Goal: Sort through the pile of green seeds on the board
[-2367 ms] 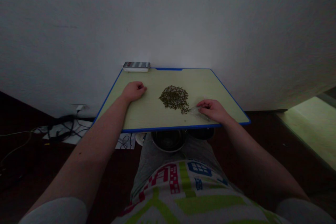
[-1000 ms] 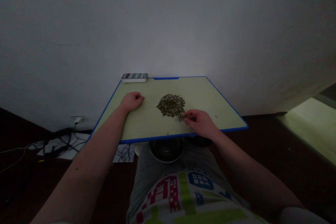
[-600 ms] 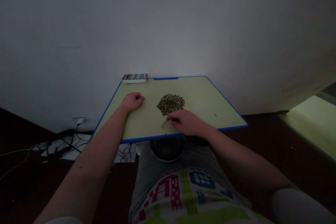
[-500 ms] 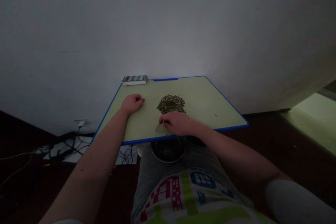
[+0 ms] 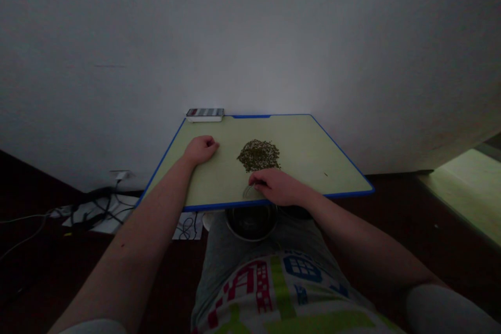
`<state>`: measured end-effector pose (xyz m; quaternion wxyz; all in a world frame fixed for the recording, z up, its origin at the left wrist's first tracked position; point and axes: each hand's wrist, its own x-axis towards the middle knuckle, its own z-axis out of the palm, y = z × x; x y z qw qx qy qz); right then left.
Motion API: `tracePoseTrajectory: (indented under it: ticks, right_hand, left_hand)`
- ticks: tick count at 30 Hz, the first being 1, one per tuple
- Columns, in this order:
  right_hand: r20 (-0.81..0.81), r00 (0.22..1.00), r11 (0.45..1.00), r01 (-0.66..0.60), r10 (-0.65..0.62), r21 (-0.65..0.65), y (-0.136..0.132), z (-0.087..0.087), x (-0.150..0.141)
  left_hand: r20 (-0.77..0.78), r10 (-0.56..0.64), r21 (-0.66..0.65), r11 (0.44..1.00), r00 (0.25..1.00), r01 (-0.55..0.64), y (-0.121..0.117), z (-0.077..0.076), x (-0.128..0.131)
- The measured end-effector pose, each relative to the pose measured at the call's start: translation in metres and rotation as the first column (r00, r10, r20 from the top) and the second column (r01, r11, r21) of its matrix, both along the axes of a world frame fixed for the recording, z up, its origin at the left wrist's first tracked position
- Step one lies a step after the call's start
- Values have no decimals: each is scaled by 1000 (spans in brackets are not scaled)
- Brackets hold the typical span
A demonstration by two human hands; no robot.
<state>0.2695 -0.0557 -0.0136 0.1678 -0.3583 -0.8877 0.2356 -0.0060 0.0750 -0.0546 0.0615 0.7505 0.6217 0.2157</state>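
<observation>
A: Main item: location, with twelve o'clock toward the wall (image 5: 274,36)?
B: Pile of small dark grains (image 5: 258,155), near the middle of the surface (image 5: 303,141). Thin in patches, pale ground showing between; kind too small to identify.

A: Right hand (image 5: 274,186)?
B: At five o'clock from the pile, just beside its near rim. Fingers pinching a clear curved piece (image 5: 247,192), projecting toward seven o'clock. Contact of piece with surface: uncertain.

A: Left hand (image 5: 201,150)?
B: Resting on the surface at nine o'clock, apart from the pile. Fingers loosely curled, not spread; contents, if any, hidden — full closure impossible to make out.

A: Remaining stock?
B: Phone-like slab (image 5: 205,112) atop a white box (image 5: 204,119), far corner, toward eleven. Dark sliver (image 5: 326,174), between three and four. Dark bowl (image 5: 252,239), six o'clock, beyond and below the near edge. Second dark vessel (image 5: 295,213), toward five, partly hidden.

A: Handling notes?
B: By judgement: step in hand, working the clear curved piece along the pile's near side. Pinch firmly enough to prevent twisting, without bending. Lay the lower edge flat and even. Prefer short, slow strokes, few grains at a time — loose grains likely to roll or scatter with haste. Mind the near edge and its drop toward six.
</observation>
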Motion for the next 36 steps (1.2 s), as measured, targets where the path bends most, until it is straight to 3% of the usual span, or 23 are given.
tracePoseTrajectory:
  ticks: [8,11,13,16,18,20,23,26,29,31,36]
  right_hand:
    - [-175,938,954,299,-300,-29,3,8,60]
    - [-175,916,932,362,-362,-36,2,5,70]
    - [-141,934,944,329,-327,-14,-3,1,60]
    - [-74,985,984,163,-157,78,-14,-3,29]
    - [-36,998,986,52,-47,158,-21,-2,9]
    - [-19,1000,976,18,-14,215,-26,1,-1]
    - [-100,981,958,186,-167,217,-27,7,12]
    - [-217,880,887,451,-422,103,-24,7,49]
    - [-225,801,816,577,-555,41,-23,-2,80]
    - [-183,788,800,599,-587,13,-27,-10,87]
    - [-105,855,860,511,-508,1,-38,-24,65]
  left_hand:
    - [-13,2,-5,1000,1000,-2,-2,2,2]
    - [-12,15,-23,1000,1000,-15,-2,3,2]
    - [-11,16,-27,999,1000,-17,-1,2,1]
    - [-17,13,-16,1000,1000,-13,-1,1,1]
    - [-21,8,-6,1000,1000,-8,-1,1,1]
    - [-18,10,-4,1000,1000,-10,-1,1,1]
    - [-18,20,-13,1000,1000,-20,0,1,1]
    - [-18,14,-19,1000,1000,-14,1,1,1]
    - [-31,8,-12,1000,999,-8,1,1,1]
    - [-37,12,-10,1000,999,-12,1,2,1]
    - [-45,9,-5,1000,999,-9,-2,3,2]
